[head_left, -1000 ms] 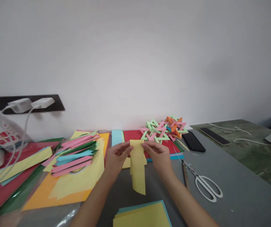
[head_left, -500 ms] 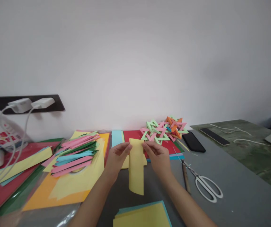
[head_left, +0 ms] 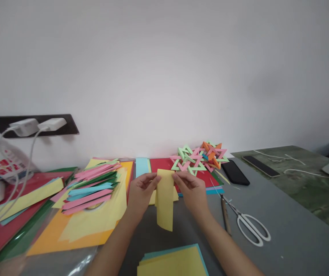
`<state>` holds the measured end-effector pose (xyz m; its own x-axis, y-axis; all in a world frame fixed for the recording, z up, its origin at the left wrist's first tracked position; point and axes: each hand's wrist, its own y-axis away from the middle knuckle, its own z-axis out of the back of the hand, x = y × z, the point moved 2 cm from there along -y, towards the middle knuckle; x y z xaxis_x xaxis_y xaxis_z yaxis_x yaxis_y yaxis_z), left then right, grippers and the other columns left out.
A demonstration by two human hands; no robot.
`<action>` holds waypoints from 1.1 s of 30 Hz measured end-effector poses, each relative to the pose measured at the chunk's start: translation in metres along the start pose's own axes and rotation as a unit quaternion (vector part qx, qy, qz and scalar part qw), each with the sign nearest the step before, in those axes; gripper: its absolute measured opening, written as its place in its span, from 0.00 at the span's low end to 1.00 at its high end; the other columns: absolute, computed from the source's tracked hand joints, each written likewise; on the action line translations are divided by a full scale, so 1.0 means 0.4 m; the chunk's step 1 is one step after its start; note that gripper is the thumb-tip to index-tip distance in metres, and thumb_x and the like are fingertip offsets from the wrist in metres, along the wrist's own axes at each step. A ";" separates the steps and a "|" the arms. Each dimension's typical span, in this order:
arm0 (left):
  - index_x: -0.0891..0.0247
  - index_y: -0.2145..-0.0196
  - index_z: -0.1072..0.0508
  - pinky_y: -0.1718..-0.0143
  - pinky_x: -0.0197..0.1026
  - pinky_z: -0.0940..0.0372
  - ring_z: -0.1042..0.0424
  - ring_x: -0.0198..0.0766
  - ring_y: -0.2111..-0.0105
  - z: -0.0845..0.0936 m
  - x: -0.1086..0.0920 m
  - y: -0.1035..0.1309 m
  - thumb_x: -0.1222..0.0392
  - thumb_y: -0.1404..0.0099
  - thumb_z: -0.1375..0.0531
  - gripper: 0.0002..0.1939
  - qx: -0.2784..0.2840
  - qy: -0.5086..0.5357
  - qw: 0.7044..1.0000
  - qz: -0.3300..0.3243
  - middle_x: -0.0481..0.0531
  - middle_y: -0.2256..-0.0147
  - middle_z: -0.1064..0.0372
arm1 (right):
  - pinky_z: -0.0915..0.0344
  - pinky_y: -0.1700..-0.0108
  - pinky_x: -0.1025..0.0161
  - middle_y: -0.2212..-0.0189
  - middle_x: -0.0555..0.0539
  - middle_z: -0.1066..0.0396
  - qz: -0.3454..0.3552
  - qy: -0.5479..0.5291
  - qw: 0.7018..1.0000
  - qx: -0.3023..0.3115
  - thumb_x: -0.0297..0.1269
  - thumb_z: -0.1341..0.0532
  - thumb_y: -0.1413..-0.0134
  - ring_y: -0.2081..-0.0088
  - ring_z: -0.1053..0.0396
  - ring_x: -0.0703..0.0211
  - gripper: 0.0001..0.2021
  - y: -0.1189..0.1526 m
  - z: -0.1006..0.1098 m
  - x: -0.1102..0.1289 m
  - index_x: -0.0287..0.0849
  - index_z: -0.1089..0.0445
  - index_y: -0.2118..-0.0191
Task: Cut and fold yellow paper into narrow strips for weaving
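A strip of yellow paper hangs upright above the grey table, its lower end curling slightly. My left hand pinches its upper left edge between thumb and fingers. At the upper right edge, my right hand pinches the same strip. Close below lies a stack of yellow and blue paper sheets. Behind the hands rest a red sheet and a folded-paper star ball in green and pink, beside a second star ball with orange parts.
Scissors with white handles and a brown-handled tool lie at right, below a black phone. Pink, green and blue folded strips sit on yellow and orange sheets at left. White charger cables hang from a wall socket.
The lower end of the yellow strip has swung up and a little left. Both hands keep their pinch in nearly the same place.
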<state>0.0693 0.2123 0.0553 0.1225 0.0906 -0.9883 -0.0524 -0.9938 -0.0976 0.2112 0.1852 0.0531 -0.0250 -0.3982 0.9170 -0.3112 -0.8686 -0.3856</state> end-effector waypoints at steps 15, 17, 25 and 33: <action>0.64 0.59 0.33 0.66 0.39 0.33 0.27 0.38 0.71 0.001 -0.008 0.012 0.56 0.49 0.39 0.19 0.042 0.016 0.999 -0.015 0.50 0.73 0.26 | 0.34 0.71 0.63 0.77 0.48 0.30 -0.006 0.002 1.000 -0.023 0.37 0.38 0.59 0.75 0.33 0.61 0.06 0.000 0.006 0.002 0.40 0.29 0.75; 0.62 0.54 0.36 0.65 0.40 0.33 0.27 0.38 0.69 0.000 -0.011 0.013 0.56 0.49 0.39 0.24 0.046 0.021 0.999 -0.004 0.49 0.72 0.25 | 0.34 0.71 0.64 0.77 0.48 0.30 -0.004 0.002 1.000 -0.024 0.38 0.38 0.59 0.74 0.33 0.61 0.06 0.000 0.006 0.001 0.40 0.29 0.75; 0.67 0.67 0.27 0.63 0.42 0.32 0.27 0.43 0.66 -0.002 -0.001 0.008 0.57 0.54 0.36 0.17 0.003 0.027 0.999 0.021 0.55 0.68 0.25 | 0.34 0.71 0.64 0.75 0.47 0.29 0.012 0.023 0.999 -0.021 0.38 0.38 0.58 0.73 0.32 0.60 0.07 0.000 0.009 0.009 0.41 0.29 0.74; 0.67 0.69 0.25 0.64 0.41 0.32 0.27 0.42 0.67 0.000 -0.001 0.007 0.58 0.57 0.35 0.15 0.004 0.026 0.999 0.020 0.55 0.69 0.25 | 0.35 0.73 0.66 0.76 0.47 0.30 0.036 0.095 0.995 -0.017 0.39 0.42 0.53 0.74 0.33 0.61 0.08 0.006 0.007 0.027 0.40 0.30 0.73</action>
<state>0.0692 0.2095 0.0553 0.1711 0.0477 -0.9841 -0.0652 -0.9961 -0.0596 0.2130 0.1780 0.0616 -0.2259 -0.3931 0.8913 -0.3343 -0.8281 -0.4500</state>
